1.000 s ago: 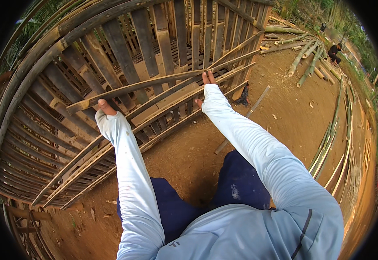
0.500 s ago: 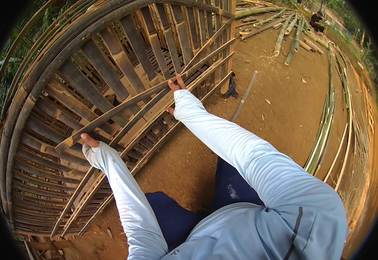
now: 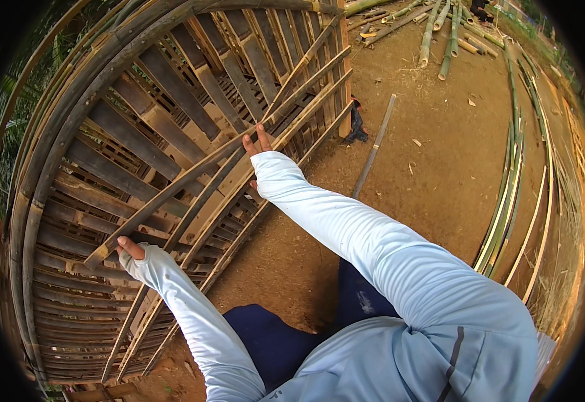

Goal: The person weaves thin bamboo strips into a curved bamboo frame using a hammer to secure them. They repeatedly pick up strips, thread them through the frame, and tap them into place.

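A long dark bamboo strip (image 3: 165, 193) lies slantwise across the rails of a large curved bamboo slat frame (image 3: 141, 50). My left hand (image 3: 131, 250) is closed near the strip's lower left end, thumb and finger against its edge. Farther up, my right hand (image 3: 258, 142) is bent over the top of the rails (image 3: 218, 208), where the strip crosses them. Two of its fingertips press on the strip, and the thumb shows on the near side. The sleeve and the rails hide the rest of those fingers.
A thin flat strip (image 3: 376, 144) lies on the brown dirt (image 3: 433, 181) right of the frame. Beyond it are green bamboo poles (image 3: 440, 37), and long split strips (image 3: 507, 194) lie along the right. A dark bundle (image 3: 357, 124) sits by the frame's wooden post (image 3: 342, 74). Another person (image 3: 481, 10) is far off.
The whole view has shifted a little, with the frame lower in the picture. Both hands stay at about the same places on the strip and rails.
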The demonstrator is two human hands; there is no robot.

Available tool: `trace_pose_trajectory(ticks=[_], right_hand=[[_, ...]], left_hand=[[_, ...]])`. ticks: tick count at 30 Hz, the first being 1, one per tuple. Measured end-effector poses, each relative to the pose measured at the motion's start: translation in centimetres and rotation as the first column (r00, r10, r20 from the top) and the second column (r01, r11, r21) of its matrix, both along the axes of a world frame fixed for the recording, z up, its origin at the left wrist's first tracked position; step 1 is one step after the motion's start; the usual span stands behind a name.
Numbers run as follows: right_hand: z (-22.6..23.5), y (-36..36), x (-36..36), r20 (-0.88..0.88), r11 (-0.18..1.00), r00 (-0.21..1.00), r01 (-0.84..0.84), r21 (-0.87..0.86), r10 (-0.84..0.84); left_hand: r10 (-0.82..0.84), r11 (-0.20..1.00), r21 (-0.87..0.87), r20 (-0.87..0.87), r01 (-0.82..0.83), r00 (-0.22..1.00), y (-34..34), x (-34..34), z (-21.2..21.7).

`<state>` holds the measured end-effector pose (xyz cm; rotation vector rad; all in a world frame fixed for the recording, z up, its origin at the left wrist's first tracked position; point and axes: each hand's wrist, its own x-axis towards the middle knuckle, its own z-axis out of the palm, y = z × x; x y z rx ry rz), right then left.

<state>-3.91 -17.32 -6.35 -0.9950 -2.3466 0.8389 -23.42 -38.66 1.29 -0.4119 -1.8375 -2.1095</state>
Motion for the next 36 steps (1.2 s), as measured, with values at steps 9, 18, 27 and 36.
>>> trace_pose_trajectory(ticks=[9,18,27,36], right_hand=[[2.5,-0.8,0.5,0.149,0.996,0.989,0.021,-0.086,-0.008],[0.7,2.6,0.5,0.362,0.987,0.932,-0.044,0.155,-0.015],[-2.6,4.0,0.8,0.167,0.904,0.984,-0.119,0.411,0.053],[-3.5,4.0,-0.1,0.076,0.814,0.997,-0.024,0.58,-0.025]], left_hand=[[-0.21,0.977,0.02,-0.091,0.213,0.973,-0.4,-1.6,-0.6],[-0.225,0.974,-0.033,-0.125,0.223,0.966,-0.3,-1.5,-1.1],[-0.167,0.985,-0.087,-0.197,0.152,0.966,0.4,-2.3,-1.2],[-0.269,0.93,0.212,-0.162,0.3,0.949,0.8,-1.6,-0.1]])
